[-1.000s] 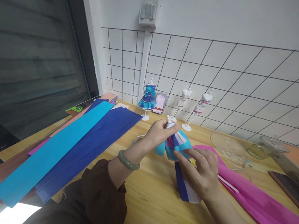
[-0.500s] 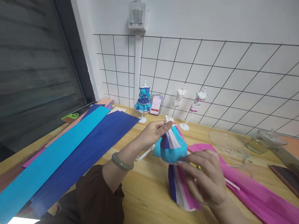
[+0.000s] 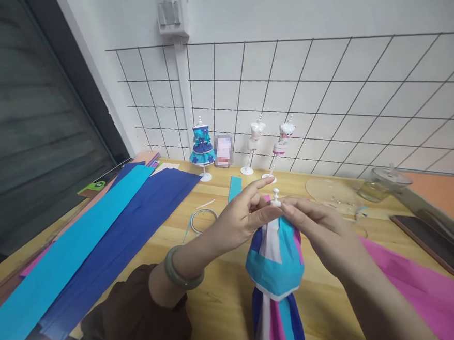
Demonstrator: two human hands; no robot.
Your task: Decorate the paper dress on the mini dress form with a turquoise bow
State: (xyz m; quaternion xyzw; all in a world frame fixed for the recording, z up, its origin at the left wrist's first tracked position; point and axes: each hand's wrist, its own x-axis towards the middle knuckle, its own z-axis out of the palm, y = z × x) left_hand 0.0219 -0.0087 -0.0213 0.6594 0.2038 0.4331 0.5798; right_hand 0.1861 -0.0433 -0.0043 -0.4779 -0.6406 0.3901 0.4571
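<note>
A striped blue-white-pink fabric dress [image 3: 275, 273] on a white mannequin [image 3: 276, 196] is pinched near its top by the left hand [image 3: 236, 220] and right hand [image 3: 330, 235].

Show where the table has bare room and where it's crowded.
Bare wood lies between the left sleeve and the striped dress, and between the navy sheet and the ring. Layered sheets crowd the left; mannequins and a phone, the back.

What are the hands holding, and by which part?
The left hand and right hand hold the small mannequin in its striped dress near the top, just below the white neck knob.
</note>
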